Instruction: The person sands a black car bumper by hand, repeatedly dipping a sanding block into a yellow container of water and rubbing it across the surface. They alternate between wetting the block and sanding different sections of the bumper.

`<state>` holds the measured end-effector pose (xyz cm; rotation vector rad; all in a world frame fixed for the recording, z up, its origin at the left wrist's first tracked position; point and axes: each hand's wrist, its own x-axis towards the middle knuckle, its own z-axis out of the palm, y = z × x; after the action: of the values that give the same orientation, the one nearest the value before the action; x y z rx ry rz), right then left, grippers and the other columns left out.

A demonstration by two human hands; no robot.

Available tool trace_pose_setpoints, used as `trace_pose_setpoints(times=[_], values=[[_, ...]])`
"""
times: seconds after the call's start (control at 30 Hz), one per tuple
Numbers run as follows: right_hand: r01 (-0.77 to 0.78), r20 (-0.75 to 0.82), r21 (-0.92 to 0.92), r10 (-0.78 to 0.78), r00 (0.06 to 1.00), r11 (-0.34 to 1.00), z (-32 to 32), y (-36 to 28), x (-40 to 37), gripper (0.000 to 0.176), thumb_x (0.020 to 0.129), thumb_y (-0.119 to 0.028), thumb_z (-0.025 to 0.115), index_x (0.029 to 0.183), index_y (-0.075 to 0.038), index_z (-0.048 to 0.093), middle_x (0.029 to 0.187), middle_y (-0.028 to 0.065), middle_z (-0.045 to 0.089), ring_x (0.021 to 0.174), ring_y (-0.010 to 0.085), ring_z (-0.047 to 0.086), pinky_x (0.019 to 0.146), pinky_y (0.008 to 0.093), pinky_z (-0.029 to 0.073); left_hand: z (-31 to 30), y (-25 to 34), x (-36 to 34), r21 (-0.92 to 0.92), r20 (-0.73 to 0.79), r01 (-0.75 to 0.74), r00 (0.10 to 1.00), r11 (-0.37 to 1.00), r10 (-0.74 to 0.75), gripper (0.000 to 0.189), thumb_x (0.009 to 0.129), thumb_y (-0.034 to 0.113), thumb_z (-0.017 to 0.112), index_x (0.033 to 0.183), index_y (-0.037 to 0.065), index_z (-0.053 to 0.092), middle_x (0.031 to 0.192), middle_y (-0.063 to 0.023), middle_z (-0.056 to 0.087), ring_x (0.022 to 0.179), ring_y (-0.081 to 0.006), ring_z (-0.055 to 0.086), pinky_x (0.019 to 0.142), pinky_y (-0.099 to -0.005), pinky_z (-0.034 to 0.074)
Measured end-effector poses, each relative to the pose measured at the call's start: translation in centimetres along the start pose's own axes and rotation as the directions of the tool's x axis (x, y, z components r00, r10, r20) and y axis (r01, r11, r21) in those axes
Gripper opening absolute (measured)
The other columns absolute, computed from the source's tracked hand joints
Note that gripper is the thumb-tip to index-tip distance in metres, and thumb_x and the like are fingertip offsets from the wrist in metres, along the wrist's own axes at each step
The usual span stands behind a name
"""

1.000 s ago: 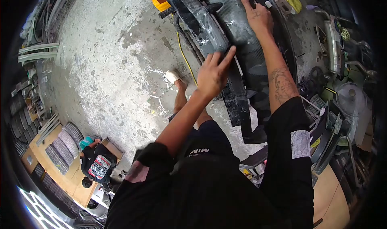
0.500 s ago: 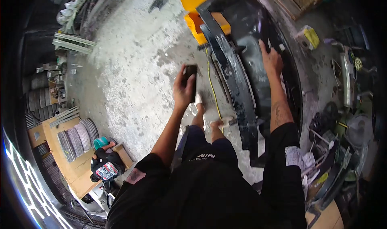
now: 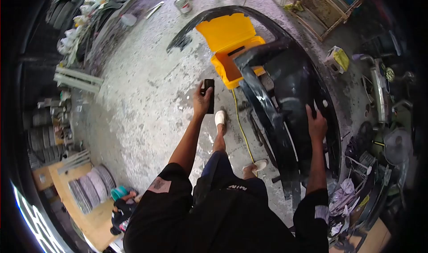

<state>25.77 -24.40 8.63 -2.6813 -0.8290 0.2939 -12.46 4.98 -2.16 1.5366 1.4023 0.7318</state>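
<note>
My left hand (image 3: 201, 99) is closed around a dark, flat, phone-like object (image 3: 209, 108), held upright above the concrete floor. Over on the right, my right hand (image 3: 317, 124) hovers over or rests on a large black car bumper (image 3: 292, 81), its fingers apart and nothing held in them; whether the fingertips touch the surface is hard to tell. An open yellow case (image 3: 226, 30) stands on the floor beside the bumper's upper part, its lid folded back.
Tires (image 3: 91, 188) lie on a wooden board at lower left, near a crouching person (image 3: 121, 214). A yellow cable (image 3: 241, 130) runs across the floor by my feet. Cans (image 3: 183, 5) stand at the top, a wooden frame (image 3: 321, 12) upper right, a fan (image 3: 397, 145) right.
The view has shifted, bringing the whole yellow case and the bumper's far end into sight. My right hand sits lower along the bumper. The dark object remains in my left hand.
</note>
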Motion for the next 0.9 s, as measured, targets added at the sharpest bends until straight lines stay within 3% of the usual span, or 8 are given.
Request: trace_pose_setpoints(times=[0.17,0.23,0.43,0.5,0.57,0.6,0.73,0.9], values=[[-0.106,0.011,-0.171,0.110,0.994,0.979,1.5,0.1,0.6,0.072,0.094,-0.067,0.062,0.112,0.002,0.073,0.086,0.0297,0.071,0.088,0.0511,0.069,0.075,0.0563,0.052,12.2,-5.4,17.5,-0.018,0.184,-0.044,0.982,0.999,0.047,0.058,0.094,0.032,0.075,0.143,0.004,0.061,0.095,-0.0154,0.074,0.079,-0.0202,0.071,0.070,-0.0347,0.056],[0.016,-0.096,-0.030,-0.019,0.995,0.999,2.2,0.5,0.5,0.065,0.094,-0.059,0.069,0.111,0.004,0.071,0.084,0.0284,0.070,0.083,0.0495,0.069,0.073,0.0545,0.052,16.8,-7.5,22.8,-0.069,0.228,-0.077,0.969,0.995,0.091,0.058,0.091,0.032,0.076,0.139,0.001,0.063,0.099,-0.0193,0.075,0.085,-0.0290,0.075,0.075,-0.0386,0.058],[-0.014,-0.056,-0.134,0.006,0.998,0.991,3.0,4.4,-0.4,0.065,0.093,-0.054,0.072,0.117,0.006,0.066,0.083,0.0233,0.068,0.077,0.0432,0.068,0.071,0.0478,0.052,28.7,-15.5,31.3,0.370,0.414,-0.091,0.907,0.925,-0.076,0.056,0.087,0.028,0.075,0.136,0.002,0.061,0.111,-0.0208,0.075,0.099,-0.0419,0.073,0.090,-0.0507,0.057],[-0.061,-0.046,-0.165,0.054,0.997,0.985,3.1,5.6,-1.1,0.066,0.093,-0.055,0.070,0.120,0.005,0.066,0.088,0.0224,0.068,0.083,0.0409,0.066,0.076,0.0463,0.051,32.0,-19.6,32.0,0.635,0.266,-0.261,0.957,0.727,0.112,0.059,0.088,0.031,0.074,0.138,0.005,0.059,0.119,-0.0226,0.071,0.109,-0.0376,0.071,0.097,-0.0475,0.057],[-0.018,-0.086,-0.267,-0.005,0.996,0.963,3.1,7.9,-2.7,0.067,0.094,-0.056,0.069,0.123,0.005,0.065,0.096,0.0226,0.068,0.091,0.0401,0.065,0.081,0.0473,0.049,33.8,-22.2,30.8,0.588,0.352,-0.291,0.932,0.755,0.086,0.059,0.089,0.031,0.074,0.139,0.005,0.058,0.121,-0.0223,0.071,0.110,-0.0369,0.071,0.097,-0.0469,0.056],[-0.143,-0.017,-0.214,0.143,0.990,0.966,2.6,7.5,-3.1,0.070,0.092,-0.056,0.071,0.126,0.004,0.065,0.107,0.0238,0.068,0.102,0.0408,0.064,0.088,0.0490,0.049,34.0,-23.1,29.9,0.533,0.415,-0.302,0.907,0.791,0.067,0.059,0.089,0.030,0.074,0.140,0.005,0.057,0.122,-0.0221,0.070,0.111,-0.0362,0.070,0.098,-0.0462,0.056],[0.011,-0.060,-0.231,-0.026,0.998,0.973,3.2,7.0,-3.0,0.067,0.087,-0.050,0.079,0.125,0.004,0.067,0.109,0.0226,0.072,0.097,0.0401,0.069,0.088,0.0468,0.053,33.2,-25.6,26.5,0.262,0.595,-0.312,0.797,0.913,0.102,0.059,0.092,0.029,0.074,0.143,0.006,0.055,0.129,-0.0211,0.068,0.116,-0.0334,0.069,0.101,-0.0437,0.054],[0.015,-0.095,-0.217,-0.037,0.995,0.976,2.5,2.0,-0.3,0.060,0.079,-0.050,0.085,0.109,0.000,0.073,0.081,0.0168,0.072,0.071,0.0380,0.070,0.067,0.0445,0.055,30.5,-19.5,27.2,-0.035,0.619,-0.269,0.750,0.963,0.232,0.060,0.095,0.026,0.074,0.147,0.006,0.052,0.138,-0.0198,0.064,0.121,-0.0299,0.067,0.104,-0.0405,0.052]])
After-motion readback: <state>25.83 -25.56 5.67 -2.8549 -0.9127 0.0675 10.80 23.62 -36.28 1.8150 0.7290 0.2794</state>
